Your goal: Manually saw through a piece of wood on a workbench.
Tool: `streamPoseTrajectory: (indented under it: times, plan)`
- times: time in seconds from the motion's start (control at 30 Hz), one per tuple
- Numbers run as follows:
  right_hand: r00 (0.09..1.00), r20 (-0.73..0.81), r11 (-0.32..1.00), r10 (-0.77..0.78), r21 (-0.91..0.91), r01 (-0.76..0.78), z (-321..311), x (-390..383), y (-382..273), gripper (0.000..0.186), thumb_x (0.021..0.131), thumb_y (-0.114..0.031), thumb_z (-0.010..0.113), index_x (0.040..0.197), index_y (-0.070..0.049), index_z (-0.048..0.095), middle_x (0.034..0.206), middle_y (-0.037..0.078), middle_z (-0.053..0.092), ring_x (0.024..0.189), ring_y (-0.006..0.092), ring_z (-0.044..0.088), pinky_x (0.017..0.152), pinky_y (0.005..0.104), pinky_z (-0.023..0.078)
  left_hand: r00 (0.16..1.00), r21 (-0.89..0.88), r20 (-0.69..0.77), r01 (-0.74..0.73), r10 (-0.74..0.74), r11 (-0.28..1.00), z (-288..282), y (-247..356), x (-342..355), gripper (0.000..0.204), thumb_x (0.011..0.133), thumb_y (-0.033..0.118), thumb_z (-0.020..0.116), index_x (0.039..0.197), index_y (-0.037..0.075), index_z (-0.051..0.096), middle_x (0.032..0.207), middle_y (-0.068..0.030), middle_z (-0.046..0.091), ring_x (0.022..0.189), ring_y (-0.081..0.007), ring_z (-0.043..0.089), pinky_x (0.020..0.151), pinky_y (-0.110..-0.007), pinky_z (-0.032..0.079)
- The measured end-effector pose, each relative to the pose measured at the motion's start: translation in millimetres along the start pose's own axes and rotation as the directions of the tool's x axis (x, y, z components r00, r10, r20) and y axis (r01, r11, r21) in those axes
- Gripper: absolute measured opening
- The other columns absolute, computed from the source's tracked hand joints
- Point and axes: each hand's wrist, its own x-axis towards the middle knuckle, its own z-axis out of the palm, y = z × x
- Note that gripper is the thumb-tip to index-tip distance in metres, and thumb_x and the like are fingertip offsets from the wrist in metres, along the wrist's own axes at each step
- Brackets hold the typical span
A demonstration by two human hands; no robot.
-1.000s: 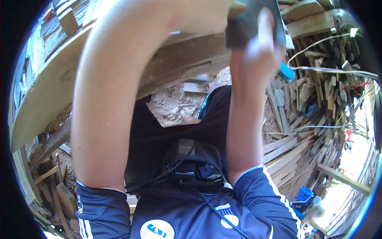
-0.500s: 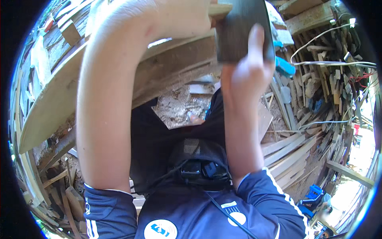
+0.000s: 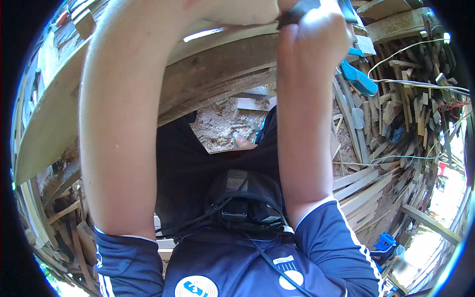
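My right hand point(image 3: 324, 32) is closed around a dark, flat piece point(image 3: 299, 11) at the top edge. Most of this piece lies beyond the picture or behind the hand, so its kind is unclear. My left hand point(image 3: 260, 11) is close beside it, coming across from the left; its fingers are cut off or hidden. Both forearms reach over a long wooden board point(image 3: 213, 67) that runs crosswise in front of me.
Stacks of wood offcuts point(image 3: 410, 104) fill the right side, with a white cable point(image 3: 415, 85) across them. A turquoise, ribbed, slipper-shaped object point(image 3: 358, 79) lies by my right wrist. A pale plank point(image 3: 49, 114) curves along the left. Wood shavings point(image 3: 217, 128) cover the ground between my legs.
Both hands have moved farther toward the top edge. The dark piece, broadly visible before, is now mostly out of the picture. A small wooden piece beside my left hand has dropped from view.
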Motion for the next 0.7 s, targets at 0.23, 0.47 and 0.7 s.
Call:
streamPoseTrajectory:
  times: [0.23, 0.47, 0.7]
  plan:
    - [0.989, -0.098, 0.931, 0.11, 0.36, -0.068, 23.6, -21.7, -15.2, 0.038, 0.104, -0.021, 0.048, 0.125, 0.009, 0.056, 0.095, 0.018, 0.067, 0.08, 0.0289, 0.066, 0.074, 0.0424, 0.055, 0.997, 0.037, 0.072, 0.029, -0.031, 0.999, -9.5, 7.4, -6.4, 0.024, 0.085, 0.01, 0.062, 0.1, -0.001, 0.076, 0.088, -0.0154, 0.074, 0.077, -0.0222, 0.07, 0.072, -0.035, 0.056]
    - [0.997, 0.073, 0.998, -0.039, 0.051, 0.035, 19.5, 1.1, 4.1, 0.038, 0.103, -0.019, 0.054, 0.129, 0.007, 0.053, 0.115, 0.017, 0.064, 0.1, 0.0255, 0.066, 0.092, 0.0397, 0.054, 0.968, -0.069, -0.072, -0.247, 0.242, 0.966, 23.8, -17.9, 23.2, 0.026, 0.093, 0.013, 0.061, 0.112, -0.001, 0.072, 0.101, -0.0148, 0.074, 0.088, -0.0209, 0.071, 0.076, -0.033, 0.058]
    - [0.999, 0.054, 0.963, 0.004, 0.268, -0.019, 22.4, -4.0, -10.1, 0.036, 0.104, -0.018, 0.052, 0.129, 0.008, 0.052, 0.117, 0.018, 0.062, 0.1, 0.0251, 0.065, 0.09, 0.038, 0.054, 0.988, -0.063, 0.088, -0.121, 0.126, 0.991, -6.6, -12.4, 9.6, 0.027, 0.092, 0.013, 0.062, 0.113, -0.001, 0.072, 0.102, -0.0157, 0.074, 0.089, -0.0208, 0.071, 0.076, -0.033, 0.058]
